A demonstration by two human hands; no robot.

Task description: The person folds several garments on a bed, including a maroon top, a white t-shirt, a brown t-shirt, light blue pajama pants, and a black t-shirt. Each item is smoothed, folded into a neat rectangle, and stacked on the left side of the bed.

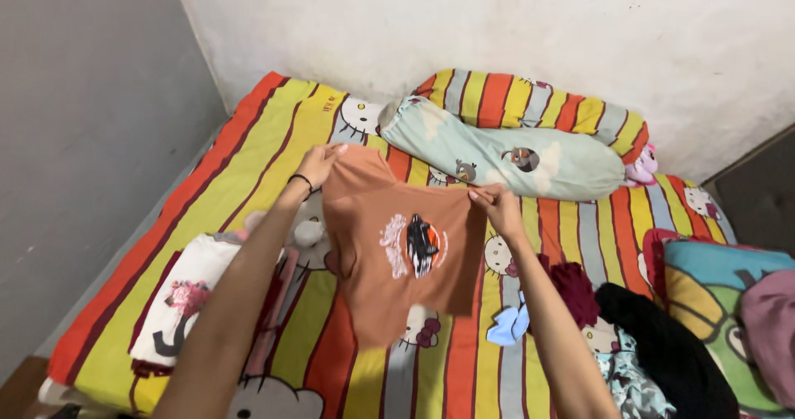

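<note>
I hold up an orange t-shirt with a dark round print on its front, spread above the bed. My left hand grips its upper left corner, near the collar; a black band circles that wrist. My right hand pinches the upper right edge at the shoulder. The shirt hangs down between my arms, its lower hem loose over the striped sheet.
The bed carries a striped cartoon-cat sheet in red, yellow and orange. A pale blue bolster and a striped bolster lie at the head. A folded white garment lies left; a pile of dark clothes and a colourful pillow sit right.
</note>
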